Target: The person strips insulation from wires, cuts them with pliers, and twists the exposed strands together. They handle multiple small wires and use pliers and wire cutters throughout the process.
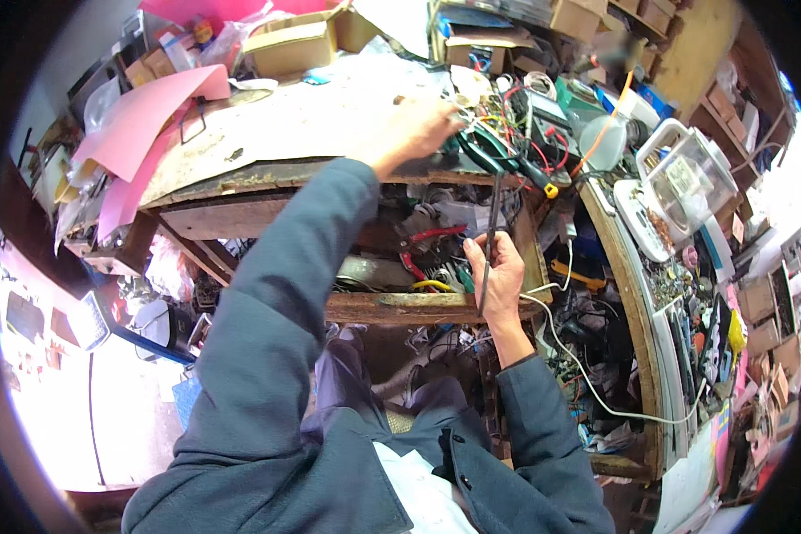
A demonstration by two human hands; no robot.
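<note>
My right hand (502,274) is closed around a long, thin dark rod-like tool (495,209), held nearly upright at the front of the open drawer (400,307). I cannot make out the tool's exact kind. Across the bench top, my left hand (423,129) reaches to the edge of a heap of tools and wires. Its fingers are bent together and partly washed out by glare; whatever they grip is hidden. Pliers with dark teal handles (485,153) lie just right of it. Red-handled pliers (436,234) rest among tools inside the drawer, left of my right hand.
Pink sheets (156,120) and an open cardboard box (289,44) occupy the bench's left and back. A multimeter-like device (547,120) with red leads sits at right. Beyond it stands a clear lidded container (690,178). A white cable (587,378) loops below the right-hand shelf.
</note>
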